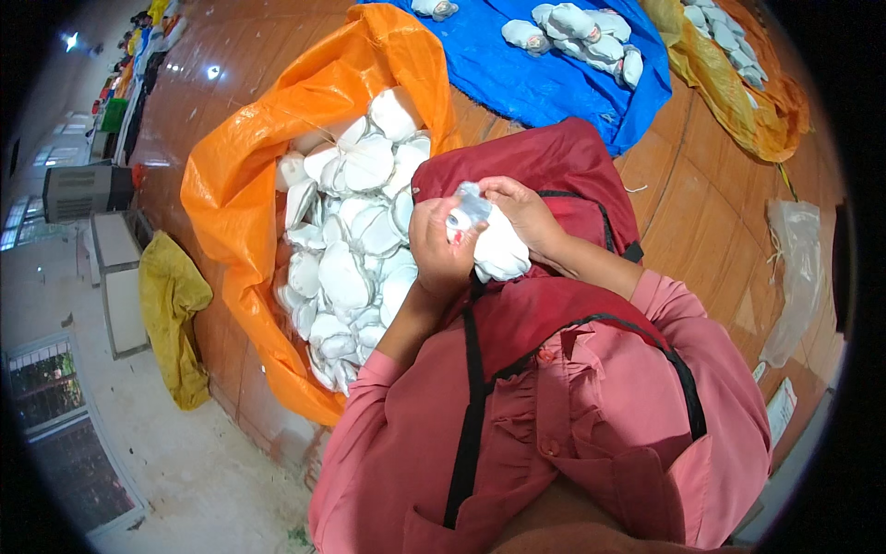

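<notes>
Over my lap I hold a white soft bundle (503, 249) in both hands. My left hand (439, 247) is closed at its left side, fingers bent round a small, shiny greyish wrapping (472, 209) with a dark round spot and a bit of red. My right hand (528, 214) grips the bundle's upper right, its thumb and fingers bent in near the wrapping. Part of the bundle is hidden behind my fingers. Left of my hands, an open orange sack (223, 185) is filled with white, rounded, flat cloth pieces (346, 277).
A dark red cloth bag or apron (554, 152) lies across my lap. Beyond it, several whitish bundles (591, 28) lie on a blue sheet (489, 74). A yellow and orange sack (775, 129) with more bundles stands far right. A clear plastic bag (794, 277) lies right; a yellow sack (171, 314) left.
</notes>
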Tool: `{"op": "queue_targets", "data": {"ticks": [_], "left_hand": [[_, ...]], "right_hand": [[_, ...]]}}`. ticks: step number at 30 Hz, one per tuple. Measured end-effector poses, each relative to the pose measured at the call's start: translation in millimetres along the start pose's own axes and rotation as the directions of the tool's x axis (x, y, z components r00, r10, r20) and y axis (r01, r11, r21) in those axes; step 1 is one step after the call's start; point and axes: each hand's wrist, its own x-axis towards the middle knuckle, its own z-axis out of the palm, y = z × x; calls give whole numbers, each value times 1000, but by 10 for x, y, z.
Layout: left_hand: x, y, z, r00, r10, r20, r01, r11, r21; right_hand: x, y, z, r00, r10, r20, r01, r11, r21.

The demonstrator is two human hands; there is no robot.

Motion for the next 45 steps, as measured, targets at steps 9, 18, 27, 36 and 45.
{"op": "queue_targets", "data": {"ticks": [9, 18, 27, 36, 45], "left_hand": [[-63, -131, 159, 705, -704, 86, 658, 604, -450], [-248, -633, 2, 682, -731, -14, 710, 668, -222], [-111, -701, -97, 529, -807, 262, 844, 470, -258], [-64, -880, -151, 391, -823, 412, 899, 247, -361], [-439, -1463, 61, 242, -760, 603, 704, -290, -648]], "right_hand": [[242, 172, -112, 876, -478, 60, 409, 672, -618], [-30, 7, -152, 880, -84, 467, 452, 445, -773], [-70, 121, 67, 983, -66, 170, 179, 167, -970], [165, 182, 181, 964, 61, 259, 253, 93, -963], [391, 55, 168, 919, 230, 321, 280, 193, -940]]}}
